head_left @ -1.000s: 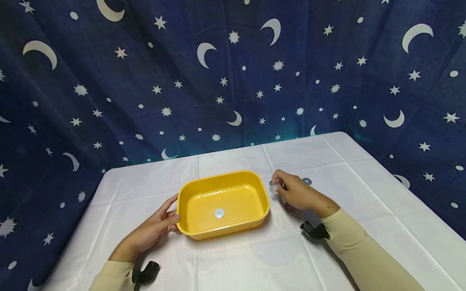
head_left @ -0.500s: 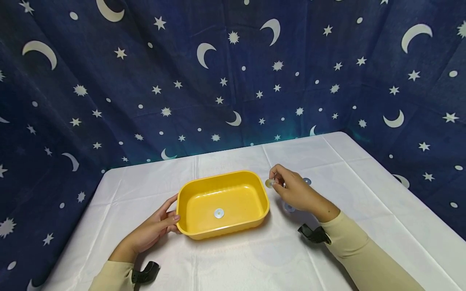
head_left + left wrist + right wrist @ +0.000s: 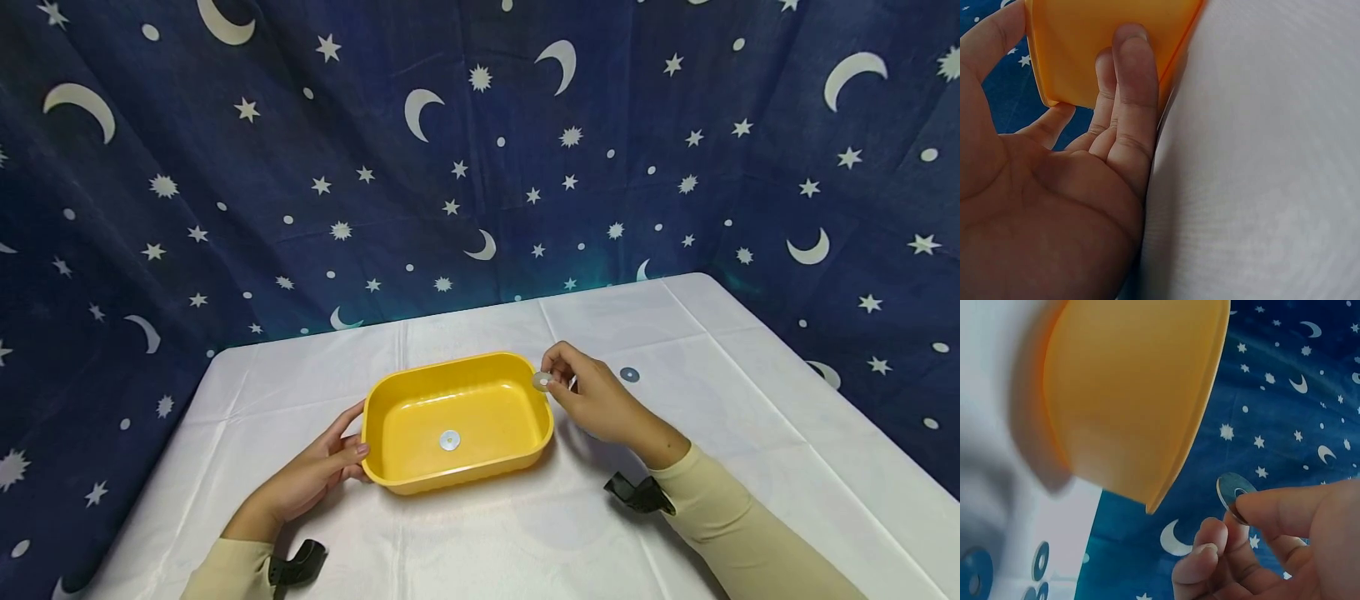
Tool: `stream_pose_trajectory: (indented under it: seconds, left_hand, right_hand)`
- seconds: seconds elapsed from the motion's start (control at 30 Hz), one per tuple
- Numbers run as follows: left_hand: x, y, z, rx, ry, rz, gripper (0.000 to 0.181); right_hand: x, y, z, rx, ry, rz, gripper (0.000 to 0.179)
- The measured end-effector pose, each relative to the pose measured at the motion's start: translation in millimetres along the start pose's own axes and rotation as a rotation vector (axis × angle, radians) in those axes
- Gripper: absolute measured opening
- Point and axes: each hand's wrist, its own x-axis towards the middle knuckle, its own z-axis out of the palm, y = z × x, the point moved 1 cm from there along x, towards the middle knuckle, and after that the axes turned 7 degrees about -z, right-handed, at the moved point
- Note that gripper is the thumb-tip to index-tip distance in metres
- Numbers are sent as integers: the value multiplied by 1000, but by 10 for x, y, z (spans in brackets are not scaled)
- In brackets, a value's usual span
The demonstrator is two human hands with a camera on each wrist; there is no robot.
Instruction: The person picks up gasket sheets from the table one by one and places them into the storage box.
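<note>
My right hand (image 3: pixel 588 396) pinches a flat metal washer (image 3: pixel 542 382) between thumb and fingertips, right at the basin's right rim. In the right wrist view the held washer (image 3: pixel 1233 495) stands tilted, its hole partly covered by the thumb. The yellow plastic basin (image 3: pixel 420 473) sits on the table, with one washer (image 3: pixel 449 440) lying flat on its floor. At its left end my left hand (image 3: pixel 318 467) rests its spread fingers and thumb against the outer wall. In the left wrist view, the fingers (image 3: pixel 1135 81) press on that wall, low by the tablecloth.
Beyond the right hand a grey washer (image 3: pixel 630 374) lies on the white tablecloth (image 3: pixel 480 542). Several more washers show on the cloth in the right wrist view, one (image 3: pixel 1040 560) of them near the basin. A dark blue curtain (image 3: pixel 390 167) with moons and stars hangs behind the table.
My right hand has lifted the pinched washer off the table and carried it left to the basin's right rim. The left hand and the basin have stayed put.
</note>
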Motion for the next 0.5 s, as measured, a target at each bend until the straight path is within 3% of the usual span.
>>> stream_pose_trajectory:
  seconds: [0.27,0.5]
  left_hand:
    - [-5,-2,-6,-2,-2,3,67]
    - [-8,2,8,0,2,-7,68]
  right_hand:
    - [-12,-78,82,94,3,24,17]
    - [-32,-466,43,256,-52,102,11]
